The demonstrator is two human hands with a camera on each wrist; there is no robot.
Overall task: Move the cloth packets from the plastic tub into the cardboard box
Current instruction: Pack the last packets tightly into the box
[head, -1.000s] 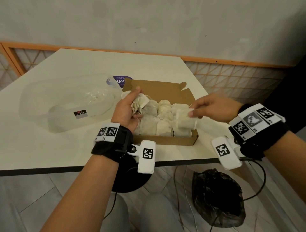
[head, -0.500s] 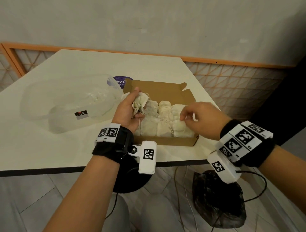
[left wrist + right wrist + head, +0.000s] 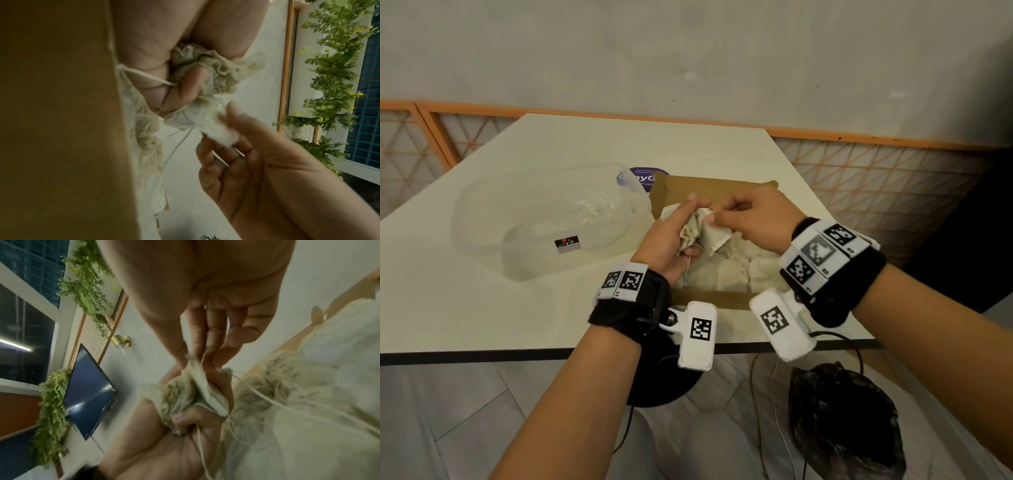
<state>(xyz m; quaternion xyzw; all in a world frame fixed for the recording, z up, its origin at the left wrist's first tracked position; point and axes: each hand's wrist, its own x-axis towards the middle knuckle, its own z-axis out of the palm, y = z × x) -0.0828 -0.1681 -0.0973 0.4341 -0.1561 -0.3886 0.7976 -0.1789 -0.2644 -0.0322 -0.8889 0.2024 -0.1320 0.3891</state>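
The cardboard box [image 3: 714, 298] lies on the table with several cream cloth packets [image 3: 729, 270] packed inside. My left hand [image 3: 676, 236] hovers over the box's left end and grips a bunch of crumpled cloth packets [image 3: 691, 230], seen close up in the left wrist view as a bunch of packets [image 3: 207, 68]. My right hand [image 3: 743, 216] reaches across and pinches the top edge of one packet [image 3: 717, 236] in that bunch; the right wrist view shows that pinched packet [image 3: 205, 391] between thumb and fingers. The clear plastic tub [image 3: 544, 219] stands left of the box.
A purple round sticker [image 3: 640, 176] lies on the table behind the box. The white table [image 3: 482, 308] ends at a dark front edge just below my wrists. A black bag [image 3: 846, 421] and a black round table base [image 3: 664, 377] are on the floor.
My right hand set its packet into the box's right end, then moved left to the bunch in my left hand and pinched a packet there. The left hand stayed in place.
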